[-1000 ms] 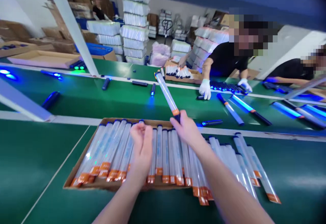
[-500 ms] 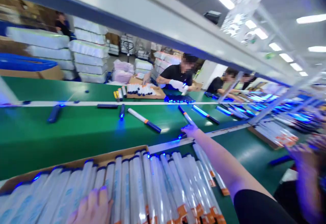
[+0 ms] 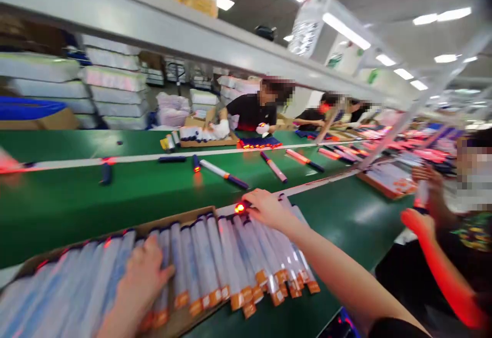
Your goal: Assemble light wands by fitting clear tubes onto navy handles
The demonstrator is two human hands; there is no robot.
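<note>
Both hands are bare: no gloves, no rings, no watch can be seen. The left hand [image 3: 144, 276] is blurred in the picture, and its wrist and the short part of forearm behind it carry no sleeve. The right hand [image 3: 267, 207] is sharper. Behind it the forearm is uncovered for its whole length, and only near the elbow the edge of a black sleeve [image 3: 400, 328] begins, plain, without visible print.

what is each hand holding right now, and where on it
Right hand grips the glowing handle by its dark end; left hand lies flat on the tubes, holding none.
</note>
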